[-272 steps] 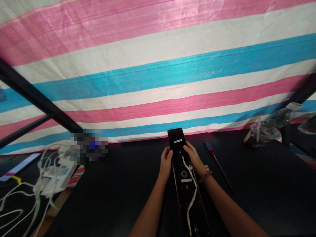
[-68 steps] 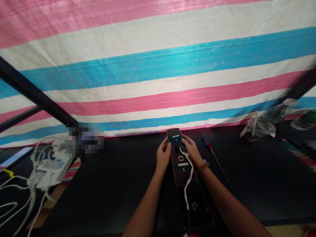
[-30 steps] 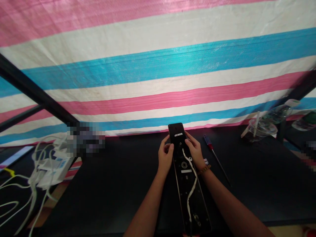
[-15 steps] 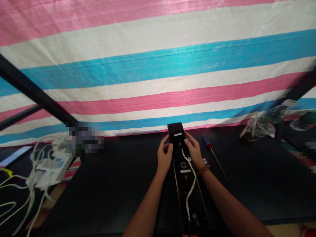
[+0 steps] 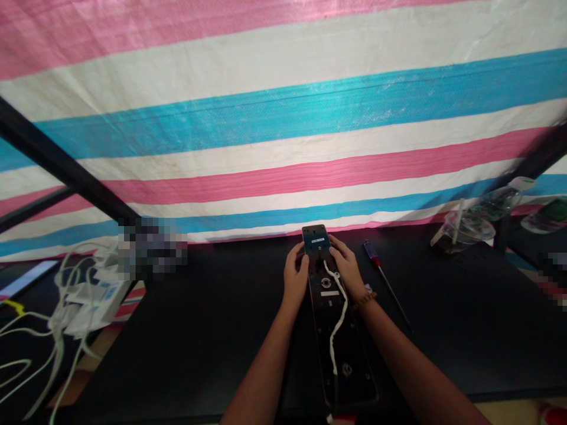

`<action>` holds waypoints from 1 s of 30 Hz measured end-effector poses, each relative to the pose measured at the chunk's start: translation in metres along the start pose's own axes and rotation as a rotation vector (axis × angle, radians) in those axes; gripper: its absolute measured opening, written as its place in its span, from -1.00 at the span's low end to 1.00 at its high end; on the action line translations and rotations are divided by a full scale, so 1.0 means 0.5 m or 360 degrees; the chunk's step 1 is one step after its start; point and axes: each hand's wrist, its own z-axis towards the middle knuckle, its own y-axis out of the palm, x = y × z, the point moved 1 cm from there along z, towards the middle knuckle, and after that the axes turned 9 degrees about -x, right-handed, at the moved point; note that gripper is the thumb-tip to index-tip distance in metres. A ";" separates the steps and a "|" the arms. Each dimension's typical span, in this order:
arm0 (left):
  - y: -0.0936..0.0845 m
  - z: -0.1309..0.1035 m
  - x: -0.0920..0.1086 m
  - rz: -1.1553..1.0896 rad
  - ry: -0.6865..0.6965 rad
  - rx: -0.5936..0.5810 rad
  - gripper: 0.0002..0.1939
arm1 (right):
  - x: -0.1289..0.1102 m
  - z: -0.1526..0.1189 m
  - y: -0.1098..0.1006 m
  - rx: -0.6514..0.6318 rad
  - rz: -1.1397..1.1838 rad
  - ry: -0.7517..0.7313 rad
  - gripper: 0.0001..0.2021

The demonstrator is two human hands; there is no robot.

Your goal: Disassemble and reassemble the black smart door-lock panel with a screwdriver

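Note:
A long black panel (image 5: 341, 348) lies lengthwise at the centre, its far end near the striped sheet. A white wrapped cable (image 5: 342, 316) runs down its face and turns black near the close end. My left hand (image 5: 295, 274) grips the panel's left edge near the far end, thumb at the rim. On the opposite edge, my right hand (image 5: 348, 265) holds it with curved fingers; a beaded bracelet (image 5: 365, 300) is on that wrist. Right of this hand lies a screwdriver (image 5: 384, 277) with a blue and red handle.
The black table (image 5: 199, 336) stretches to both sides. Plastic cups (image 5: 467, 227) and a clear bottle (image 5: 500, 200) stand at the back right. White cables (image 5: 57, 330) and a white box (image 5: 104, 310) are at the left. A striped sheet (image 5: 283, 118) hangs behind.
The panel has tilted to a flatter angle, its far end slightly lower and its near end higher in view. Both hands keep their grip, barely shifted.

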 end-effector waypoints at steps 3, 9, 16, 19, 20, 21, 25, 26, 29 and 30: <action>0.000 -0.001 0.006 0.0046 -0.0016 -0.0032 -0.67 | 0.001 0.001 -0.001 0.0017 -0.0008 -0.0029 -0.58; -0.003 0.000 0.003 0.0050 -0.0140 0.0020 -0.68 | 0.006 0.008 0.001 0.0063 0.0043 0.0090 -0.65; -0.003 0.002 0.001 0.0064 -0.0173 0.0019 -0.71 | 0.004 0.007 0.004 0.0032 0.0123 0.0194 -0.62; -0.002 0.001 0.000 0.0013 -0.0187 -0.0008 -0.67 | 0.001 0.005 0.007 0.0063 0.0159 0.0208 -0.61; -0.002 0.000 0.000 -0.0004 -0.0186 -0.0017 -0.66 | -0.001 0.005 0.008 0.0087 0.0157 0.0205 -0.62; -0.002 -0.001 0.000 -0.0019 -0.0179 -0.0021 -0.65 | -0.002 0.004 0.009 0.0104 0.0152 0.0205 -0.62; -0.002 -0.004 0.006 -0.0042 -0.0122 -0.0005 -0.64 | -0.011 0.001 0.009 0.0042 0.0135 0.0193 -0.64; -0.002 -0.005 0.009 -0.0045 -0.0107 -0.0006 -0.64 | -0.014 -0.001 0.009 0.0021 0.0131 0.0180 -0.64; 0.001 -0.009 0.019 -0.0099 -0.0087 -0.0006 -0.62 | -0.022 -0.008 0.009 -0.0020 0.0155 0.0172 -0.65; 0.002 -0.010 0.023 -0.0138 -0.0081 -0.0003 -0.60 | -0.024 -0.011 0.010 -0.0034 0.0184 0.0186 -0.64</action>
